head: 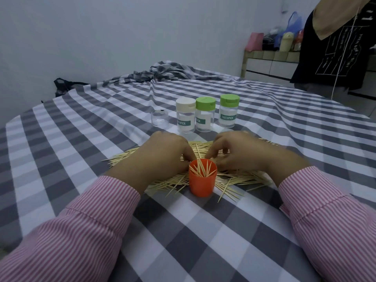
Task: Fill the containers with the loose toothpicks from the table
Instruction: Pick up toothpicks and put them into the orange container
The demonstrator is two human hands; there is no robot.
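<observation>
Toothpicks (pixel 234 181) under both hands; orange container (pixel 202 181) between wrists

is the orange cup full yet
Not full: the upright orange cup holds a few toothpicks, with much of its inner wall showing.

Domestic room, a home. Evidence: plain pale wall (pixel 101 27) across the upper left; checked cloth (pixel 203 231) covering the table; tiled counter (pixel 268 58) at upper right bearing household bags (pixel 293 23) and bottles (pixel 285 41).
</observation>
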